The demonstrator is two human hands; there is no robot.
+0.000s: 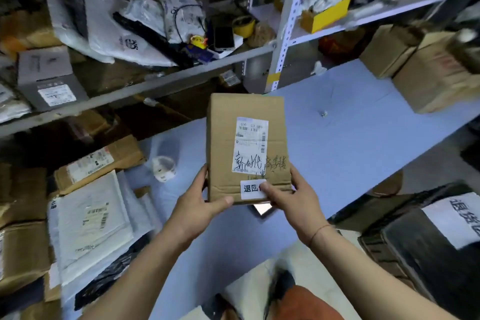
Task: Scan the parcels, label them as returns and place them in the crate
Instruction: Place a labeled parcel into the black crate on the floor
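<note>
Head view: one cardboard box (246, 148) bearing two stickers is held above the blue table (350, 138), left hand (197, 205) gripping its corner, right hand (291, 197) thumb pressing the small sticker (251, 189).

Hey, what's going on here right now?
A person holds a cardboard parcel in both hands above a blue table. The left hand grips its lower left corner; the right hand holds the lower right, thumb pressing a white return sticker onto it. A dark crate sits to the right.
</note>
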